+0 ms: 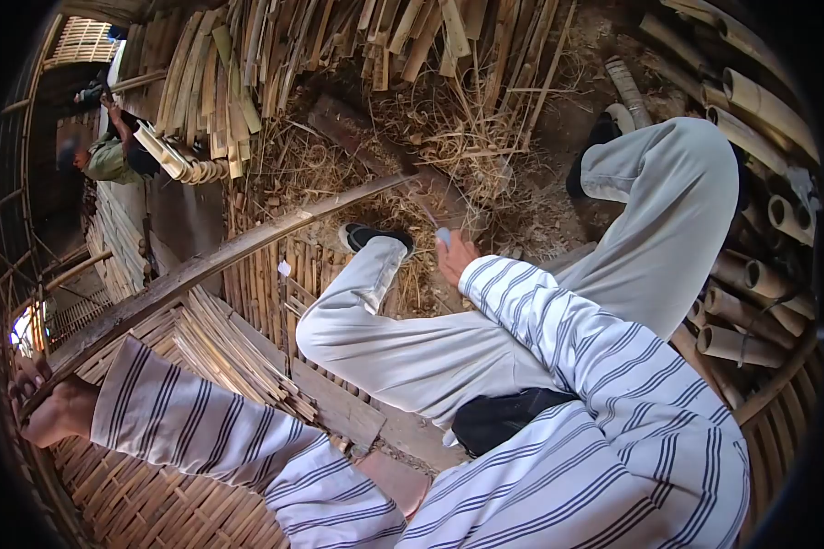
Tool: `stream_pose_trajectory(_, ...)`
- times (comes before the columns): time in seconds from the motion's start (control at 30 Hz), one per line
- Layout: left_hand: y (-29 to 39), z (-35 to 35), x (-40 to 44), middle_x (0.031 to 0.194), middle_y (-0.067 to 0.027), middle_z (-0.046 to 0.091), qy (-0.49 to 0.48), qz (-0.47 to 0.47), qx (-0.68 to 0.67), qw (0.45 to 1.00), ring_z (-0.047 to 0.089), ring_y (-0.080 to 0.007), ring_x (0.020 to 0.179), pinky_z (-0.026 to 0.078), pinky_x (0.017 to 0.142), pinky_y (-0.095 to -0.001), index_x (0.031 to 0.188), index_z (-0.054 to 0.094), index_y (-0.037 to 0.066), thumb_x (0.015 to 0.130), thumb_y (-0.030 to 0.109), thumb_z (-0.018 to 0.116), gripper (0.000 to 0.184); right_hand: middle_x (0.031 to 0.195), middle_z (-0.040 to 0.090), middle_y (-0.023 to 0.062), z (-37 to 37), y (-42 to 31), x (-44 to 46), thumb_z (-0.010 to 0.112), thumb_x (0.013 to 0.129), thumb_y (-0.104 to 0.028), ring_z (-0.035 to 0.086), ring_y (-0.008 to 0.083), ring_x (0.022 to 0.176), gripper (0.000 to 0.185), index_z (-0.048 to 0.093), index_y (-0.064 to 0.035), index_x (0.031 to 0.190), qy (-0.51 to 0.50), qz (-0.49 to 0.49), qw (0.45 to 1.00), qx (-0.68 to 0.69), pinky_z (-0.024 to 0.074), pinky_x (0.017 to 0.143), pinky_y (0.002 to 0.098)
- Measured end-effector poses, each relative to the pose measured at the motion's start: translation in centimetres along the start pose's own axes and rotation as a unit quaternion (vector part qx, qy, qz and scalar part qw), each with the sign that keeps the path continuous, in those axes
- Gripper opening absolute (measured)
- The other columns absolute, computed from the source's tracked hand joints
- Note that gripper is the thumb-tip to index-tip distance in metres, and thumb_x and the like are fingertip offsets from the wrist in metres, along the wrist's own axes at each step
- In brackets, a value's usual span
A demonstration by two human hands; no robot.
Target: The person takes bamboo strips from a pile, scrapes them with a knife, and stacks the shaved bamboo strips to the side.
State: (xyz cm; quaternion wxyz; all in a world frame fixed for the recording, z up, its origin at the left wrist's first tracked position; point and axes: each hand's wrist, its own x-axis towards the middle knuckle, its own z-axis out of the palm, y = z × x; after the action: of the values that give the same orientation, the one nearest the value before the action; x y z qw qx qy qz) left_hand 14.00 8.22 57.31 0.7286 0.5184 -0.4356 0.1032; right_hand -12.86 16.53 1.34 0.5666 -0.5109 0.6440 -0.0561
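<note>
A long split bamboo strip (220,258) runs at a slant from the left edge to the shavings near my feet. Around its near end, at the far left, my left hand (59,407) is closed. My right hand (458,260), in front of my bent legs, grips a knife by its pale handle (443,236). A thin blade seems to point up and left toward the strip's far end, though it is hard to make out. Under that far end lies a dark wooden block (366,137), with curly bamboo shavings (471,156) heaped around it.
Split bamboo slats (339,37) are stacked at the back. Bamboo poles (746,311) pile up on the right. Thin strips (233,343) lie below the long piece. Another person (110,156) is at upper left, beside cut bamboo pieces (178,160). A woven bamboo surface (156,499) is at lower left.
</note>
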Motion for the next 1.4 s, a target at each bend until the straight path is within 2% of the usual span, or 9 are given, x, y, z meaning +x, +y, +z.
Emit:
stream_pose_trajectory(0.2, -2.1, -1.8, 0.7, 0.051, -0.0043, 0.031, 0.038, -0.039, -0.005, 0.999, 0.027, -0.0164, 0.042, 0.029, 0.044, -0.0304, 0.06, 0.037, 0.009, 0.072, 0.016, 0.038, 0.014, 0.072, 0.06, 0.0282, -5.4, -7.4, -5.1, 0.037, 0.092, -0.04, 0.061, 0.0457, 0.073, 0.039, 0.037, -0.0059, 0.111, -0.093, -0.187, 0.978, -0.021, 0.0487, 0.067, 0.0518)
stream_pose_trajectory(0.3, -2.0, -0.6, -1.0, 0.051, -0.004, 0.03, 0.121, -0.037, 0.039, 0.991, 0.027, -0.0164, 0.041, 0.03, 0.043, -0.0306, 0.06, 0.036, 0.009, 0.072, 0.016, 0.038, 0.014, 0.069, 0.06, 0.0257, -4.0, -4.5, -3.1, 0.038, 0.092, -0.038, 0.062, 0.0441, 0.073, 0.037, 0.036, -0.0067, 0.111, -0.091, -0.17, 0.98, -0.04, 0.0496, 0.065, 0.0515)
stream_pose_trajectory(0.4, -2.9, -3.8, 1.2, 0.05, -0.0035, 0.03, 0.102, -0.059, 0.029, 0.993, 0.027, -0.0159, 0.04, 0.032, 0.043, -0.0312, 0.06, 0.036, 0.01, 0.073, 0.015, 0.037, 0.014, 0.095, 0.058, 0.0319, -2.3, 0.3, 0.8, 0.041, 0.09, -0.034, 0.061, 0.0454, 0.082, 0.045, 0.034, -0.005, 0.124, -0.053, 0.053, 0.994, -0.079, 0.0475, 0.076, 0.0518)
stream_pose_trajectory(0.5, -2.3, -1.9, 0.2, 0.049, -0.0029, 0.029, 0.136, -0.051, 0.039, 0.989, 0.029, -0.0145, 0.04, 0.037, 0.044, -0.0339, 0.06, 0.036, 0.011, 0.075, 0.012, 0.036, 0.015, 0.094, 0.057, 0.0336, -2.4, 1.9, 1.8, 0.04, 0.089, -0.039, 0.059, 0.0461, 0.087, 0.05, 0.034, -0.0003, 0.12, -0.056, 0.003, 0.994, -0.096, 0.0463, 0.079, 0.0523)
stream_pose_trajectory(0.77, -3.0, -3.3, 1.4, 0.05, -0.0021, 0.03, 0.128, -0.069, 0.051, 0.988, 0.032, -0.015, 0.041, 0.046, 0.051, -0.0365, 0.066, 0.036, 0.01, 0.078, 0.013, 0.035, 0.012, 0.054, 0.055, 0.0239, -5.1, -6.4, -4.7, 0.036, 0.093, -0.036, 0.058, 0.043, 0.052, 0.036, 0.038, -0.0034, 0.107, -0.048, -0.197, 0.977, -0.064, 0.0486, 0.05, 0.0501)
stream_pose_trajectory(0.9, -3.4, -3.4, 1.7, 0.052, -0.0026, 0.03, 0.149, -0.06, 0.07, 0.985, 0.032, -0.0154, 0.043, 0.046, 0.052, -0.0359, 0.067, 0.036, 0.01, 0.075, 0.012, 0.034, 0.009, 0.066, 0.059, 0.0271, -6.5, -8.3, -6.6, 0.036, 0.092, -0.041, 0.06, 0.0462, 0.066, 0.039, 0.038, -0.0075, 0.112, -0.086, -0.235, 0.967, -0.039, 0.0487, 0.066, 0.0539)
stream_pose_trajectory(1.1, -2.9, -3.8, 1.0, 0.053, -0.0033, 0.031, 0.125, -0.047, 0.056, 0.989, 0.031, -0.016, 0.043, 0.039, 0.047, -0.0349, 0.063, 0.037, 0.009, 0.072, 0.013, 0.037, 0.01, 0.104, 0.057, 0.0302, -2.6, 2.5, 2.3, 0.041, 0.09, -0.036, 0.057, 0.0435, 0.097, 0.041, 0.039, -0.0066, 0.118, -0.063, 0.066, 0.99, -0.105, 0.0446, 0.085, 0.05)
stream_pose_trajectory(1.27, -2.2, -2.1, 0.2, 0.054, -0.0047, 0.032, 0.155, -0.03, 0.068, 0.985, 0.03, -0.0172, 0.04, 0.039, 0.046, -0.036, 0.068, 0.038, 0.008, 0.075, 0.015, 0.038, 0.01, 0.093, 0.057, 0.0337, -2.7, 0.6, 1.4, 0.041, 0.091, -0.039, 0.058, 0.0485, 0.08, 0.045, 0.039, -0.0019, 0.117, 0.021, -0.02, 0.996, -0.082, 0.0477, 0.075, 0.0514)
stream_pose_trajectory(1.4, -1.8, -1.1, -0.9, 0.055, -0.0056, 0.034, 0.146, -0.028, 0.067, 0.987, 0.031, -0.0171, 0.041, 0.04, 0.047, -0.036, 0.072, 0.036, 0.008, 0.076, 0.015, 0.037, 0.008, 0.087, 0.057, 0.0349, -4.8, -5.8, -3.6, 0.039, 0.09, -0.042, 0.059, 0.0486, 0.081, 0.046, 0.04, -0.0039, 0.115, -0.091, -0.084, 0.992, -0.027, 0.0482, 0.071, 0.0524)
